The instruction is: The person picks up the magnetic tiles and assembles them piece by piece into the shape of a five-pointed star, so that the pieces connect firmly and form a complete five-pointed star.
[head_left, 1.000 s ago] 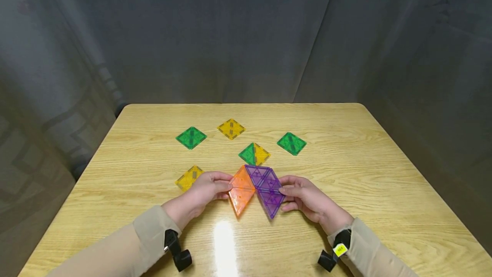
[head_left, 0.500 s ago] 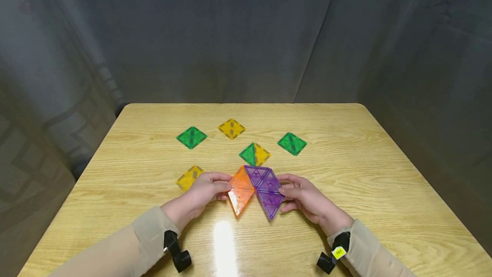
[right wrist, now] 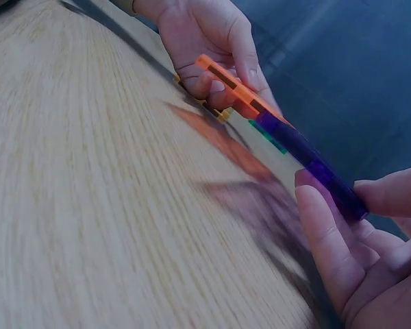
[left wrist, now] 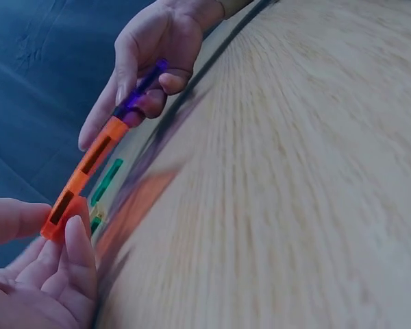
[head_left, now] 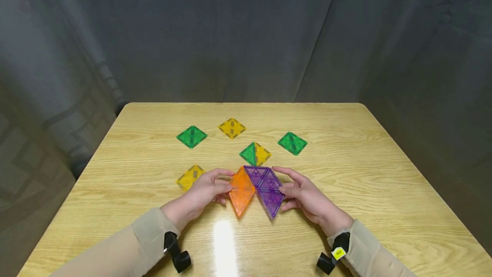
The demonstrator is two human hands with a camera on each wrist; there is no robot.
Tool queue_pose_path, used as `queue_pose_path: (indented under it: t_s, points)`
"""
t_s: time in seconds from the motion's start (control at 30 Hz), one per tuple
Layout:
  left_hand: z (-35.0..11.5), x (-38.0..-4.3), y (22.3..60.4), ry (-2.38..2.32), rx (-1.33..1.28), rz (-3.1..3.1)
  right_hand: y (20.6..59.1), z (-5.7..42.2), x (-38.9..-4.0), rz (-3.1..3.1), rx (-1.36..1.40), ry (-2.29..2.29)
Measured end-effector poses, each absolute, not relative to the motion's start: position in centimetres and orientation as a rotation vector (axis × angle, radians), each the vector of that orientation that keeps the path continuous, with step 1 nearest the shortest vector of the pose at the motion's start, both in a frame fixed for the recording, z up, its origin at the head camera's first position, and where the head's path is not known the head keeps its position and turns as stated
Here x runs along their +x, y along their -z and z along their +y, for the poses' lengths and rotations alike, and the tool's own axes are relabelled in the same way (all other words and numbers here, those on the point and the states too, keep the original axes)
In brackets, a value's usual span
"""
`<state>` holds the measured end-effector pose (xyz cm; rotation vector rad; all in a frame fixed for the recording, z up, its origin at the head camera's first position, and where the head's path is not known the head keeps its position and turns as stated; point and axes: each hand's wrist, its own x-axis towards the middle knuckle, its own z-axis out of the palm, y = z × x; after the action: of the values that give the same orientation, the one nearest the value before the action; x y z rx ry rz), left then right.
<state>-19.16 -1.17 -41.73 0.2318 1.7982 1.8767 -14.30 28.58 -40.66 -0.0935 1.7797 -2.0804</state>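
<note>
In the head view, my left hand (head_left: 201,193) pinches the outer corner of a pair of orange triangular magnetic tiles (head_left: 242,193) between thumb and fingers. Opposite it, my right hand (head_left: 307,198) pinches several purple triangular magnetic tiles (head_left: 269,191) at their outer edge, its index finger stretched out past them. The orange and purple tiles meet along their upper inner edges, with a V-shaped gap below. Both wrist views catch the joined orange tiles (left wrist: 89,164) and purple tiles (right wrist: 312,164) edge-on, raised over the tabletop with coloured shadows beneath.
On the wooden table (head_left: 365,174) lie a green diamond (head_left: 192,137), a yellow diamond (head_left: 232,128), another green diamond (head_left: 293,143) and a half-green, half-yellow diamond (head_left: 255,154). A second yellow diamond (head_left: 188,178) is partly behind my left hand. Grey curtains (head_left: 230,33) surround the table.
My right index finger has straightened and lifted away from the purple tiles' edge. The orange tiles have tilted slightly, losing their bright glare. Both hands stay in nearly the same place.
</note>
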Motion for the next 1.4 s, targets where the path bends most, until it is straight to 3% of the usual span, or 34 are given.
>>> queue_pose_path:
  t_s: [1.0, 1.4]
  points:
    - [-1.04, -18.61, 41.87, -1.928, 0.291, 1.709, 41.14, 28.66, -14.28, 1.815, -0.245, 2.049]
    - [-0.91, -18.66, 41.92, -1.929, 0.302, 1.732, 40.73, 28.33, -14.18, 1.810, -0.171, 2.042]
